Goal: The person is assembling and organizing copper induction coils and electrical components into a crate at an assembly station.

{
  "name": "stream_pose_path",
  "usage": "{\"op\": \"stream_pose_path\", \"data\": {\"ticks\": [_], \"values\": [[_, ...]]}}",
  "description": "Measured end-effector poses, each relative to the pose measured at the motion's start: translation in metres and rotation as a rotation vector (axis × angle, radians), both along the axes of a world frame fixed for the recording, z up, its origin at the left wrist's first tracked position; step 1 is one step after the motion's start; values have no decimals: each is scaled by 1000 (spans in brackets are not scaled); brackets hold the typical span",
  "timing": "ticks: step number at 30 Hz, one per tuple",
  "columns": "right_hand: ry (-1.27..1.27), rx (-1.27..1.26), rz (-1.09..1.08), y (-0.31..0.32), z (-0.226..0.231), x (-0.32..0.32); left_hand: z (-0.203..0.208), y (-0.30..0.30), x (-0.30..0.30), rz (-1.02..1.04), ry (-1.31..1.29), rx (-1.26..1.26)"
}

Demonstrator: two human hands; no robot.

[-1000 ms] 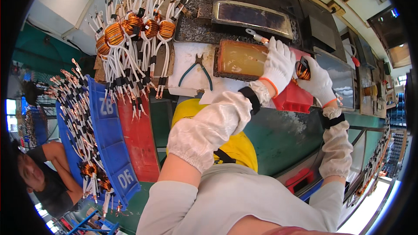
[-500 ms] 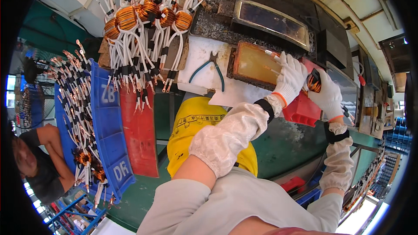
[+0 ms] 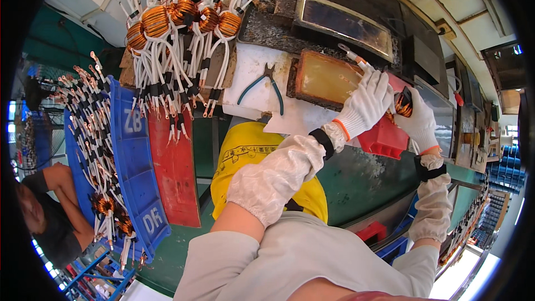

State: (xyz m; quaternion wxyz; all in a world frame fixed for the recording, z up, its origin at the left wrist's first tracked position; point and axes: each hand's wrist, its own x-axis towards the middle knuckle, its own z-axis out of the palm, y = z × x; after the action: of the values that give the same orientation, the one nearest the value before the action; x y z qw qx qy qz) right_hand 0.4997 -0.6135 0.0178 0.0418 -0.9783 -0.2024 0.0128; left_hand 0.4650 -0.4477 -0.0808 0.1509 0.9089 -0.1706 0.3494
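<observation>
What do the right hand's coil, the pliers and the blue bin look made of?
Coil in the right hand: probably copper wire, glossy orange windings. Pliers: apparently metal, dark head; smooth teal grips, plastic or rubber. Blue bin: likely moulded plastic, matte ribbed wall.

The head fisheye looks closely down on left hand and right hand.

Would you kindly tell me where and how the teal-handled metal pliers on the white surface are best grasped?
Probably around both teal handles, coming in from the wearer's side: the pliers lie flat on the white surface with handles spread open toward the body, so they likely need squeezing together.
</observation>
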Motion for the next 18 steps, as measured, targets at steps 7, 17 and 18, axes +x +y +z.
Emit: {"op": "stream_pose_path", "data": {"ticks": [7, 17, 18], "values": [[25, 22, 28, -2, 6, -2, -13, -5, -1, 124, 37, 93], [31, -145, 23, 19, 11, -4, -10, -16, 2, 245, 376, 109], [22, -155, 44, 20, 11, -3, -11, -16, 2, 258, 345, 8]]}}
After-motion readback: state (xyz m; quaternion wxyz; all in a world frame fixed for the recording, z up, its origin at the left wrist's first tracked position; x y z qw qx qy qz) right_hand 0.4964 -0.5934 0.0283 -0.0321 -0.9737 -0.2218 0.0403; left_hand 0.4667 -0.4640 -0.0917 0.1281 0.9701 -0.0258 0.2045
